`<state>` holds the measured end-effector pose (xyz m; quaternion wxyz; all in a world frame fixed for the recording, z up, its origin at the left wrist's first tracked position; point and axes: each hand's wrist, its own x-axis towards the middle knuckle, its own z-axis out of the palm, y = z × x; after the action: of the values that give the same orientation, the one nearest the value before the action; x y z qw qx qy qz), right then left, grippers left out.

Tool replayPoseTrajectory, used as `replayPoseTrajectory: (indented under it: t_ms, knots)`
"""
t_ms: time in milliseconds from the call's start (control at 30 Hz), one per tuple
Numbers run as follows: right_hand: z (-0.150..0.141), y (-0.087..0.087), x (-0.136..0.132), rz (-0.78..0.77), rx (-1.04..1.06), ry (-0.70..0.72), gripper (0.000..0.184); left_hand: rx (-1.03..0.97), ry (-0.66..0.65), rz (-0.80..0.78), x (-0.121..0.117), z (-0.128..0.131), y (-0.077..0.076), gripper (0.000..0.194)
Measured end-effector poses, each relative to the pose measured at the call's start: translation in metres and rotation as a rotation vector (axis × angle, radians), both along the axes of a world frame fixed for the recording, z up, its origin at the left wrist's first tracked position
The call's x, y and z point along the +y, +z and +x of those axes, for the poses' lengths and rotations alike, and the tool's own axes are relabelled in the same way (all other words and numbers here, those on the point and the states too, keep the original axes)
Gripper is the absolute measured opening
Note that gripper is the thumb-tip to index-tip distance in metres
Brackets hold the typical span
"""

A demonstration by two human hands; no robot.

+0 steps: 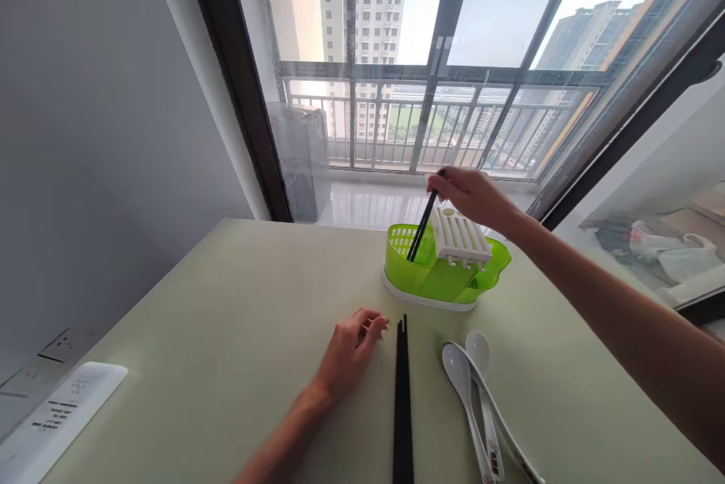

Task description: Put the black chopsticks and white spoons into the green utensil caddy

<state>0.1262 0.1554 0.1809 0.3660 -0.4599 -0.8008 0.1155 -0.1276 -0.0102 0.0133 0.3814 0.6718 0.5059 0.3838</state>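
Note:
My right hand (461,191) pinches the upper ends of black chopsticks (424,226). Their lower ends are inside the left compartment of a green utensil holder (422,278), slanting down to the left. A white slotted rack with small hooks (460,233) sits across the middle of that holder. My left hand (358,340) rests on the table, fingers loosely curled and thumb apart, with nothing visible in it. Just right of it lies a bundle of black chopsticks (402,401), tips toward the holder. Three white spoons (458,371) lie partly overlapping farther right.
The pale table (243,303) ends at a glass window wall just behind the holder. A white remote-like device with a display (62,416) lies at the table's left edge, near a wall socket (66,344). A dark window frame (238,76) rises at the back left.

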Motion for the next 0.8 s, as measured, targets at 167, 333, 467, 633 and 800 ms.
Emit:
replayPoseTrajectory:
  t_ms: [167, 333, 467, 633, 800]
  knots:
    - [-0.005, -0.023, 0.013, -0.148, 0.036, 0.037, 0.047, 0.038, -0.019, 0.027, 0.0, 0.0, 0.003, 0.046]
    - [-0.007, -0.025, 0.005, -0.196, 0.062, 0.034, 0.048, 0.027, -0.031, 0.032, 0.001, 0.0, 0.006, 0.045]
    - [-0.005, -0.024, -0.005, -0.234, 0.075, 0.039, 0.045, 0.052, -0.028, 0.02, 0.001, 0.0, 0.007, 0.045]
    - [-0.003, -0.026, -0.02, -0.242, 0.077, 0.049, 0.047, 0.065, -0.022, -0.001, 0.0, 0.001, 0.007, 0.046]
    - [0.004, -0.022, -0.018, -0.215, 0.062, 0.064, 0.047, 0.062, -0.026, -0.006, 0.0, 0.001, 0.008, 0.045]
